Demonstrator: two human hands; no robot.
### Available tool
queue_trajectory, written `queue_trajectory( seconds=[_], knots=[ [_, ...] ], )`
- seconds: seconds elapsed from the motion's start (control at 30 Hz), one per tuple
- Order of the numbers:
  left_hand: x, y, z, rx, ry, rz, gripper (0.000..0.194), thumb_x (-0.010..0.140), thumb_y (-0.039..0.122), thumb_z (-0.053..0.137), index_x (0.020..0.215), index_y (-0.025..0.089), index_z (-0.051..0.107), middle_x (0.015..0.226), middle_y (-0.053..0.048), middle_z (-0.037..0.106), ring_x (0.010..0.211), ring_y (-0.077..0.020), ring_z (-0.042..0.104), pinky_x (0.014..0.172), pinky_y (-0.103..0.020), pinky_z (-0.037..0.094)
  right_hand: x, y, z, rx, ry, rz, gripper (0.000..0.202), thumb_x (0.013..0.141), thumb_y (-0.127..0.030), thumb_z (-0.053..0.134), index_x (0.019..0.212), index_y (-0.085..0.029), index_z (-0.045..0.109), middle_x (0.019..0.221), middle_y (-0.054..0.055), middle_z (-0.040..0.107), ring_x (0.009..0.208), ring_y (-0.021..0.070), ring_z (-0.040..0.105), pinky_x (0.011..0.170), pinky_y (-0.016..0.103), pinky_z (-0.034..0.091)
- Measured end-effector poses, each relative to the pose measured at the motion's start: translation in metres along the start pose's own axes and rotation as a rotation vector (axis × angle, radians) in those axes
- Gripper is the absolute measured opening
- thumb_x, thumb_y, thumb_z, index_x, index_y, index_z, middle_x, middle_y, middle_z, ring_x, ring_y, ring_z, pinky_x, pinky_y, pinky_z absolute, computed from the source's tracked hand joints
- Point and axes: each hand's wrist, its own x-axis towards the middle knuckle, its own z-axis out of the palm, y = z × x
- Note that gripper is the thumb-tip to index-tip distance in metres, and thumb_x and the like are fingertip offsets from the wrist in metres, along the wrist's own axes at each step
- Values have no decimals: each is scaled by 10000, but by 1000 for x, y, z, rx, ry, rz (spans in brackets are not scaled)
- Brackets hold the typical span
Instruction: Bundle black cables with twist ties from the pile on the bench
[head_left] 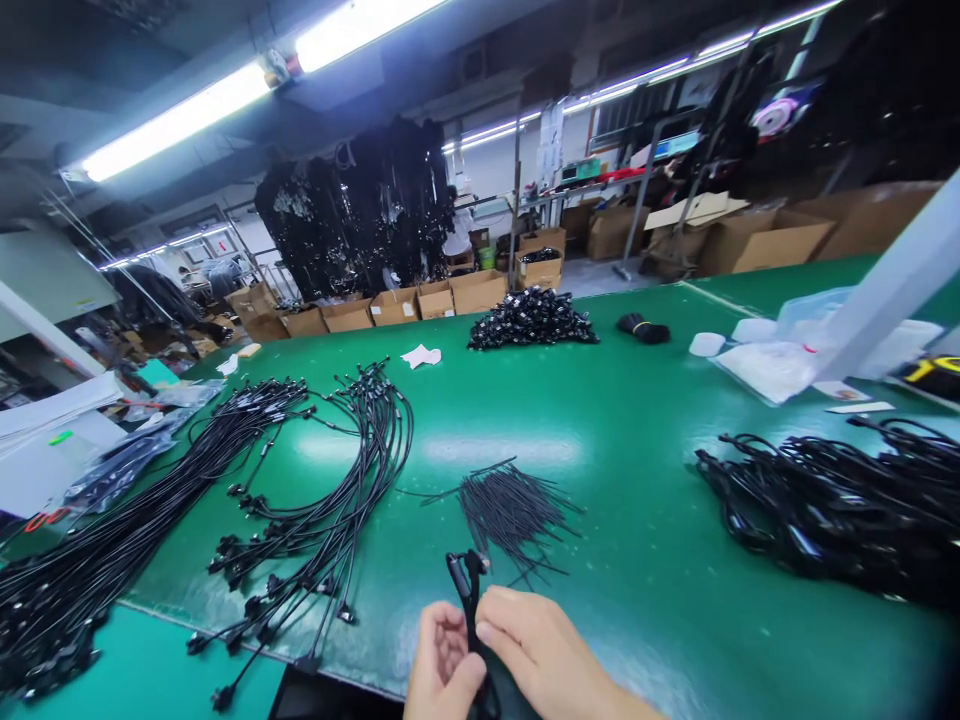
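Note:
My left hand (441, 663) and my right hand (536, 650) meet at the near edge of the green table (637, 440). Together they pinch a folded black cable (466, 585) that stands up between the fingers, its looped end pointing away from me. Just beyond it lies a fan of thin black twist ties (510, 510). A long curved bunch of black cables with plugs (330, 500) lies to the left of my hands.
A tangled heap of black cables (832, 510) fills the right side. More cables (90, 560) stretch along the left edge. A pile of bundled cables (532, 318) sits at the far side, with plastic bags (780, 355) far right and cardboard boxes (420, 300) behind.

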Motion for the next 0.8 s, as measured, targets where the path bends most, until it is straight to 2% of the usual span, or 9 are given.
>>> queue_trajectory(
  seconds=[0.13,0.3,0.4,0.47,0.53,0.6,0.67,0.7,0.8],
  knots=[
    [1,6,1,84,-113,56,519,794,578,575,1107,186,708,1217,-134,668,1182,-273,558,1049,-362,380,0,1,2,417,-42,126,303,747,-427,481,564,-192,431,562,-20,424,574,128,383,566,250,264],
    [2,6,4,-78,-26,-120,481,684,551,716,1024,212,752,1133,-138,720,1136,-315,600,1050,-433,381,-6,8,9,793,-230,363,388,734,-573,500,598,-212,461,419,-126,144,390,74,52,425,249,65],
    [4,10,9,-321,-25,-223,426,617,495,795,938,216,766,1005,-121,752,1005,-276,654,963,-397,449,-10,14,11,739,-188,320,494,765,-602,468,481,-200,430,393,-91,234,387,69,153,438,243,125],
    [7,16,13,-432,-11,-263,366,624,446,809,906,220,755,853,-72,746,839,-196,673,825,-309,496,-10,17,6,600,-55,256,468,764,-526,517,456,-181,444,438,-48,364,460,88,306,494,244,225],
    [10,21,17,-486,-24,-261,337,648,427,802,898,210,741,661,0,667,608,-95,605,644,-219,474,-11,19,-5,486,123,202,320,753,-434,564,578,-168,535,558,-29,464,576,121,410,568,253,306],
    [10,22,22,-498,-109,-275,362,654,447,793,899,188,730,553,48,565,448,-33,472,508,-179,401,-10,18,-20,455,272,127,246,784,-401,550,862,-176,612,760,-3,551,689,147,483,634,268,381],
    [7,19,27,-475,-236,-336,409,646,482,787,911,178,719,508,66,519,377,-10,381,438,-168,332,-9,13,-34,453,296,-3,277,840,-362,511,1049,-203,599,958,32,577,820,166,535,735,296,429],
    [5,17,29,-455,-289,-368,429,644,500,782,921,179,712,500,65,518,363,-7,368,423,-165,308,-8,11,-38,417,284,-74,241,860,-325,498,1044,-214,606,997,38,578,870,171,543,783,308,431],
    [-1,12,33,-387,-326,-406,502,663,534,754,1022,190,677,549,42,567,368,-23,403,411,-174,286,-5,7,-40,216,282,-181,142,893,-246,480,816,-203,591,870,24,580,859,175,532,788,318,414]
  ],
)
